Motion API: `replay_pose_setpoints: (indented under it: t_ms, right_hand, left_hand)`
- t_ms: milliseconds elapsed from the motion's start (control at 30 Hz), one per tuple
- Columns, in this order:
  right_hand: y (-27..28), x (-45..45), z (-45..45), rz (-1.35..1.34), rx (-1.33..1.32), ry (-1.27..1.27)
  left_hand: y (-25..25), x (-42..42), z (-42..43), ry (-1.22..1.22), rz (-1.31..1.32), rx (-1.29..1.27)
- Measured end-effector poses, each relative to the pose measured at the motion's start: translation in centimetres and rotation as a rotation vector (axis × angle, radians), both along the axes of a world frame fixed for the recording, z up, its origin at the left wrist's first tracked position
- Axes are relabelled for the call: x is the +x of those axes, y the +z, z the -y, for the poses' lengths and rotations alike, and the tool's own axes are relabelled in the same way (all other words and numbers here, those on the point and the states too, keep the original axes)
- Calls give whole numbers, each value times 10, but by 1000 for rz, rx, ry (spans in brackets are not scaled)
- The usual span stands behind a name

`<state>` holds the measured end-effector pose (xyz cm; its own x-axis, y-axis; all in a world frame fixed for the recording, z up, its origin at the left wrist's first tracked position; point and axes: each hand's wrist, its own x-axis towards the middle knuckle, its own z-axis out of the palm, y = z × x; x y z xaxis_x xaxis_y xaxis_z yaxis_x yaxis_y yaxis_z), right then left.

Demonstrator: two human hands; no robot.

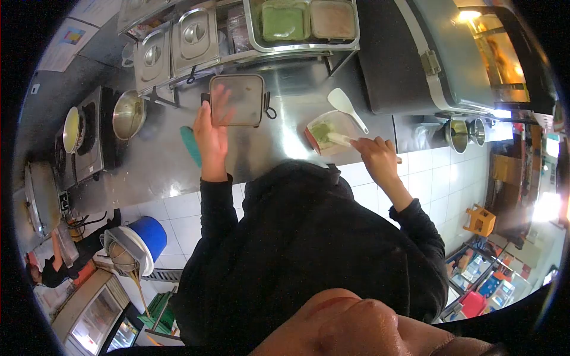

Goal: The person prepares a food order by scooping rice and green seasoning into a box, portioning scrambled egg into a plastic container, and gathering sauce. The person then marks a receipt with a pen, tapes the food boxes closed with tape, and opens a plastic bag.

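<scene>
Steel worktop (160, 163), the broad base on which the tub stands near the edge closest to the person. Clear lid (249, 104), apparently rigid plastic with dark side clips, to the left of the tub and farther from the person; probably light, smooth and a little slippery, best taken by opposite edges, clear of the clips. Left hand (212, 139): fingers extended and visible through the clear lid, thumb at its left edge; whether they grip cannot be told. Tub (313, 144), small and open, likely light and apt to slide; its rim offers the surest hold. Right hand (379, 155), to the tub's right: fingers curled around the white utensil (340, 139), which reaches into the tub; likely light, best held mid-handle. Rice paddle (346, 107), just beyond the tub. Green contents (323, 130), inside the tub, seemingly soft or powdery.
</scene>
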<state>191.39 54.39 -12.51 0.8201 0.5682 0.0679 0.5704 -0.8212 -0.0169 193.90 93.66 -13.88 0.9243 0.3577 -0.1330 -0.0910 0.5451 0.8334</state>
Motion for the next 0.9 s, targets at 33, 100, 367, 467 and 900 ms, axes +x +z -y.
replay_pose_setpoints:
  t_ms: [33, 100, 367, 467, 900]
  right_hand:
    - [1, 4, 1, -98, 82, -39]
    - [8, 21, 3, -290, 240, -102]
    - [115, 185, -55, 45, 756, 36]
    - [122, 263, -104, 370, 375, 140]
    - [123, 320, -118, 251, 504, 329]
  left_hand:
    - [-3, 1, -2, -39, -24, -77]
    - [-14, 3, -7, -104, -65, -234]
    - [6, 0, -9, -244, 75, -334]
    - [48, 14, 0, -172, 236, -128]
    - [4, 193, 50, -112, 880, 1750]
